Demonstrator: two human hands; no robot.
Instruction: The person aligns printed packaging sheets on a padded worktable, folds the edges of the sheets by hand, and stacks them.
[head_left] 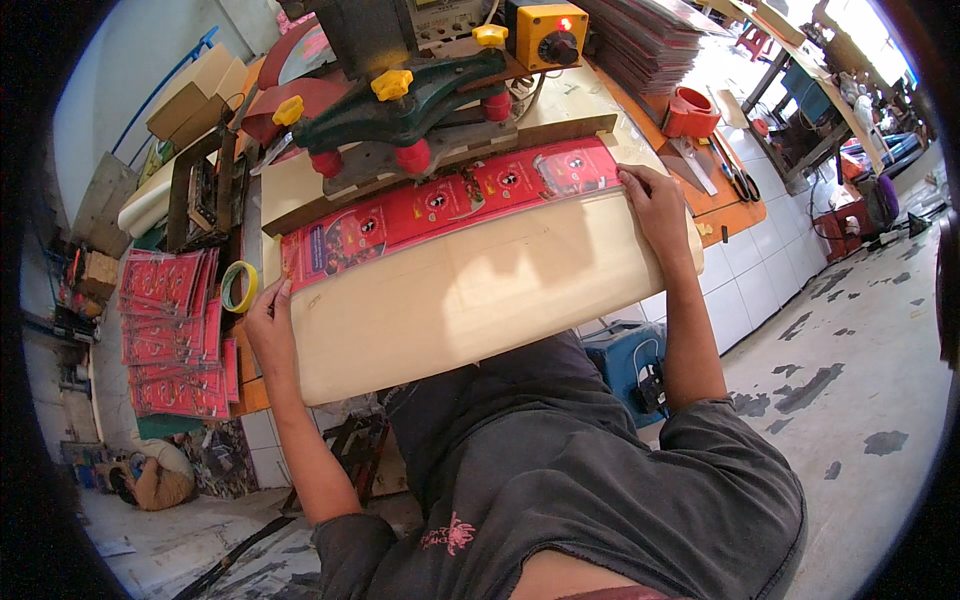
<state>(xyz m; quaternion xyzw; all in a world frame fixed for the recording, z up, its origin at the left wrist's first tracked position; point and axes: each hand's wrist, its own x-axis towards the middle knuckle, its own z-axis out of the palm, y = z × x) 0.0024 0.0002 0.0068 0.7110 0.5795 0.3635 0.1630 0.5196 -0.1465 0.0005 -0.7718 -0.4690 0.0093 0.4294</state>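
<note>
A long red printed plastic strip point(425, 212) lies across a cream board point(480, 285), its far edge along a straight metal bar point(345, 196). At the strip's left end, my left hand point(270, 318) pinches the near corner between thumb and fingers. My right hand point(657, 208) has its fingers closed on the right end, by the board's far right corner. Just beyond the strip stands a dark green press head point(400, 122) with yellow knobs and red feet. The strip looks flat, with pictures repeated along it.
Stacked red printed pieces point(170, 345) and a yellow tape roll point(240, 287) are at left. A red tape dispenser point(690, 112), scissors point(738, 182) and an orange control box point(545, 36) are at right and back. Another person point(165, 475) is low on the left.
</note>
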